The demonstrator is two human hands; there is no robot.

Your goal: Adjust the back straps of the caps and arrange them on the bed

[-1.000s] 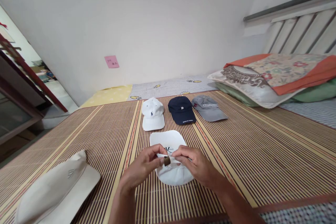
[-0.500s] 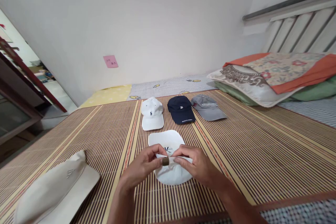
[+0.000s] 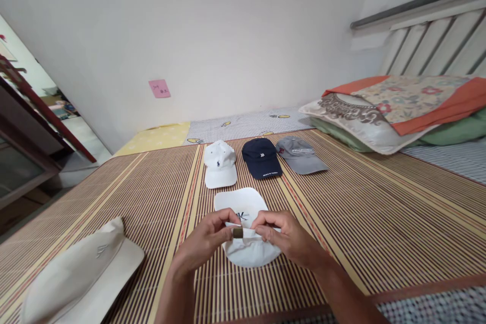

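A white cap (image 3: 243,205) with a dark logo lies upside-front on the striped bamboo mat (image 3: 372,202), just in front of me. My left hand (image 3: 207,243) pinches the small brass buckle (image 3: 238,232) of the cap's back strap. My right hand (image 3: 288,238) pinches the white strap right beside the buckle. Both hands are closed on the strap, over the cap's rear half. Beyond it, three caps sit in a row: a white one (image 3: 219,164), a navy one (image 3: 261,158) and a grey one (image 3: 299,154).
A cream cap (image 3: 81,271) lies at the near left on the mat. Pillows (image 3: 387,111) are stacked at the right by a slatted headboard. A pink note (image 3: 159,88) is stuck on the wall. A dark wooden frame stands at the far left.
The hands and the cap have barely moved; the buckle sits slightly further left between the fingers and the view has shifted a little.
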